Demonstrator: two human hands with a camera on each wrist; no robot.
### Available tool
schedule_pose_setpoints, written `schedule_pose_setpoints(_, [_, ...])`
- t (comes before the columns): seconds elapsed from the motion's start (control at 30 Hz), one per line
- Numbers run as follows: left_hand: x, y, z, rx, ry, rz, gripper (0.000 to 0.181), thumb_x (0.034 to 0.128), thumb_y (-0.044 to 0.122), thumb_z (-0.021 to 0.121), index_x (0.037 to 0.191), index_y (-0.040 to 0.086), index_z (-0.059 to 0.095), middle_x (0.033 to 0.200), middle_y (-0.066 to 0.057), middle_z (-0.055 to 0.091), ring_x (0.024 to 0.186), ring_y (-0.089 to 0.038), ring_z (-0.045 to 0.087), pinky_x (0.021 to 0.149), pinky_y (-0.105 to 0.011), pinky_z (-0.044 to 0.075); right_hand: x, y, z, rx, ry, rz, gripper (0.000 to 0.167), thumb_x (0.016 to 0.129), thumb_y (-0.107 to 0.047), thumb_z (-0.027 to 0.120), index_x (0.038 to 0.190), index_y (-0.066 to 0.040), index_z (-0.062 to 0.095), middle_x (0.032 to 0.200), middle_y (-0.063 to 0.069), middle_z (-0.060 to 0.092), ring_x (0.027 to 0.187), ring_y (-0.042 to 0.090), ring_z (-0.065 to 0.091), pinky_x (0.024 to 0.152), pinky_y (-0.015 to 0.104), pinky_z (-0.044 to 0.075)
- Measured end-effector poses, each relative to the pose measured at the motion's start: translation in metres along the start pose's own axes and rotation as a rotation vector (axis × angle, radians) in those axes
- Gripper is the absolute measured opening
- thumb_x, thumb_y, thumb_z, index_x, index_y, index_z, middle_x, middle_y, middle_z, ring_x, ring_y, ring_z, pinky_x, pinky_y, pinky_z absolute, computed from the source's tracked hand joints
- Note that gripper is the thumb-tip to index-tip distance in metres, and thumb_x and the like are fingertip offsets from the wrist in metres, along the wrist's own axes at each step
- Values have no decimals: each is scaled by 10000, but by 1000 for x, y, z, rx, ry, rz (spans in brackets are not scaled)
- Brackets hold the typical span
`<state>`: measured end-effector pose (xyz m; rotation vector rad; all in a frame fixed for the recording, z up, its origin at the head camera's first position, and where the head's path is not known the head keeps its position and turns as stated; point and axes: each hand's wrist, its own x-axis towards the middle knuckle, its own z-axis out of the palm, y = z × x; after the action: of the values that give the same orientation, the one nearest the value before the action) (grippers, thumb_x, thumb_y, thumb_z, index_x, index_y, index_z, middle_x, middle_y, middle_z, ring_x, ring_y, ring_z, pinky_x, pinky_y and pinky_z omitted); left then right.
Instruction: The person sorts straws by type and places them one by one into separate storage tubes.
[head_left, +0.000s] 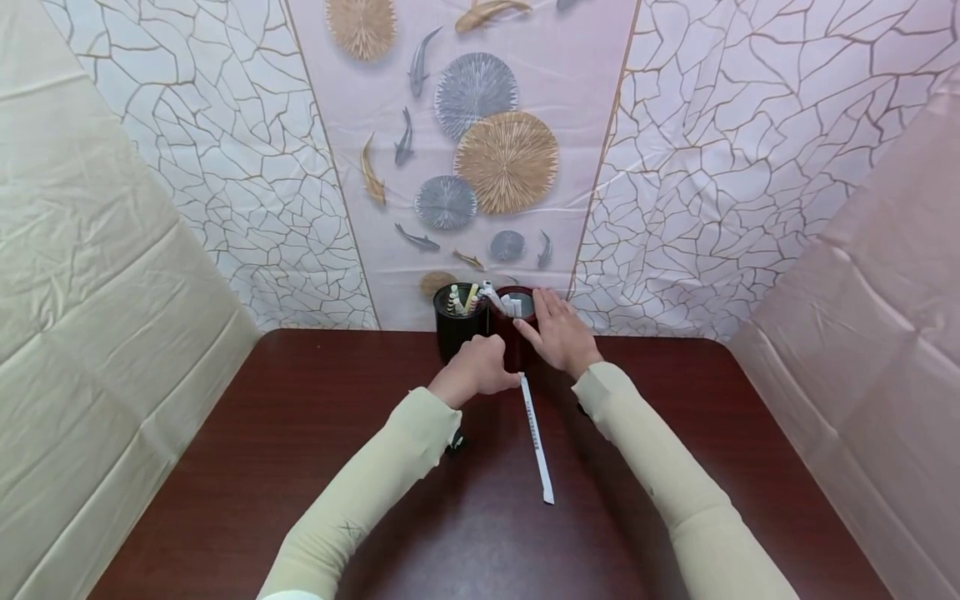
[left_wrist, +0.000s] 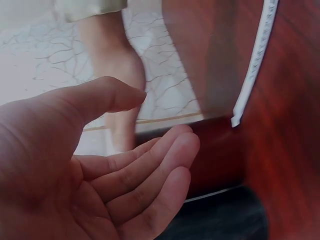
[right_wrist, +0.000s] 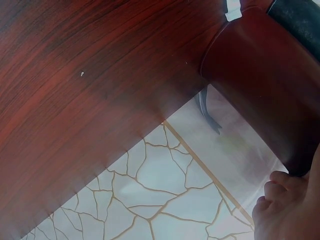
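Note:
A dark red cup point(head_left: 514, 354) and a black cup point(head_left: 452, 337) stand side by side at the table's back edge. White paper-wrapped straws point(head_left: 512, 305) stick up in the red cup; striped straws point(head_left: 462, 302) stand in the black one. One wrapped straw point(head_left: 536, 442) lies on the table, its far end at the red cup's base. My left hand point(head_left: 480, 365), fingers loosely bent with nothing between them point(left_wrist: 130, 170), is in front of the cups. Straight-fingered, my right hand point(head_left: 562, 333) touches the red cup's right side near its rim.
The brown wooden table point(head_left: 300, 467) meets a patterned cloth backdrop point(head_left: 480, 242) right behind the cups. Cloth walls rise on the left point(head_left: 97, 250) and right point(head_left: 862, 275). A tiny white speck point(right_wrist: 82, 74) lies on the tabletop.

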<state>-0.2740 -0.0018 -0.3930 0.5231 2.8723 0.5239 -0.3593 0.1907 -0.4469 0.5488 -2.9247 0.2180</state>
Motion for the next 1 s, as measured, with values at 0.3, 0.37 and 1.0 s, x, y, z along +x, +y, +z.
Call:
schedule_pose_setpoints(0.3, [8, -5, 39, -141, -12, -46, 333, 962, 308, 781, 753, 91, 641, 644, -47, 599, 618, -196, 594, 567, -283, 466, 1, 3, 1, 14, 18, -3, 868, 1114, -608, 303, 1676, 37, 156, 1750, 245, 196, 1642, 403, 182, 1336, 548, 196])
schedule_pose_setpoints(0.37, [11, -8, 48, -172, -14, -66, 330, 965, 298, 780, 741, 91, 654, 623, -44, 619, 608, -198, 622, 547, -271, 467, 1, 3, 2, 19, 22, -8, 868, 1113, -606, 311, 1674, 40, 162, 1748, 248, 201, 1640, 405, 188, 1334, 551, 200])
schedule_pose_setpoints(1.0, [58, -24, 107, -330, -40, -206, 299, 948, 306, 774, 734, 102, 738, 594, -20, 706, 579, -164, 662, 588, -299, 538, 0, 2, 2, 8, 25, -11, 866, 1113, -612, 302, 1675, 34, 170, 1745, 247, 213, 1638, 402, 200, 1326, 560, 223])
